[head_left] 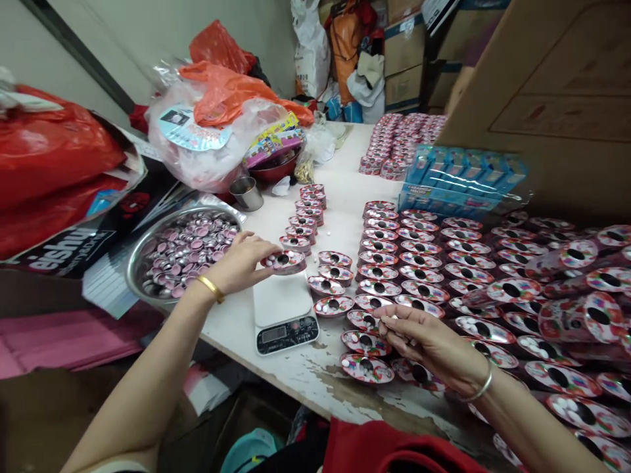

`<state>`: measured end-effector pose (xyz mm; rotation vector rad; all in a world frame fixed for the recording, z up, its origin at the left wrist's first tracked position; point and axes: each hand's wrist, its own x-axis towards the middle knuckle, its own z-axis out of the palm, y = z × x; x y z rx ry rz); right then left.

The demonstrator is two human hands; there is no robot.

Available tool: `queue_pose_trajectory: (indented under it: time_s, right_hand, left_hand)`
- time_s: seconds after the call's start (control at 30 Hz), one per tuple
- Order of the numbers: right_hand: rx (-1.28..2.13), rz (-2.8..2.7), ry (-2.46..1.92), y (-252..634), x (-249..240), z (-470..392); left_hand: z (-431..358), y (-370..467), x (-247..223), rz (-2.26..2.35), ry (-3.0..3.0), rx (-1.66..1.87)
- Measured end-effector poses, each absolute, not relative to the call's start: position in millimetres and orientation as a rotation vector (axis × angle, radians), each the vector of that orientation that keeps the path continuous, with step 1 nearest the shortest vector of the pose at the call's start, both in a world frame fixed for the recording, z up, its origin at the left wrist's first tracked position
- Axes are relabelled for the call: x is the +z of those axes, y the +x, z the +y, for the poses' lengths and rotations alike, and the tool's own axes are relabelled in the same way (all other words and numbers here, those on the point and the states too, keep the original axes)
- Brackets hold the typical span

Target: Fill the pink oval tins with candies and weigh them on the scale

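Observation:
My left hand (244, 263) holds a small red-and-white oval box (286, 261) by its left end, just above the back of a white digital scale (280, 305). A round dark hole shows in the box's top. With fingers curled together, my right hand (411, 332) pinches small white pieces (393, 318) over the nearest rows of similar oval boxes (367, 368). White pieces lie on many of those boxes. Left of the scale, a metal bowl (135, 276) is full of small pink and silver cups (197, 246).
Blue packs (461, 177) under clear plastic stand behind the box rows, beside a large cardboard carton (557, 98). A metal cup (247, 193) and plastic bags (221, 98) sit at the back left. The table's worn front edge (296, 391) runs below the scale.

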<state>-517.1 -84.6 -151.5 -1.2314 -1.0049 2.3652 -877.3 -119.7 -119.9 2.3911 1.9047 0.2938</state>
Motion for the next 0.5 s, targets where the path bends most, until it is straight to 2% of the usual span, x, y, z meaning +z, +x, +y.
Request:
queue_pose_trajectory:
  time_s: [0.1, 0.2, 0.3, 0.5]
  right_hand:
    - [2.402, -1.079, -1.239, -532, -156, -90]
    - [2.399, -1.17, -1.224, -551, -154, -93]
    - [2.398, -1.3, -1.149, -569, -148, -92]
    - [2.376, -1.48, -1.081, -595, -141, -84]
  left_hand:
    - [-156, -874, -133, 1.951, 2.27, 0.101]
    - [-175, -871, -150, 2.006, 2.176, 0.094]
    - [-189, -873, -159, 2.08, 2.134, 0.252]
    - [-233, -880, -181, 2.208, 1.863, 0.817]
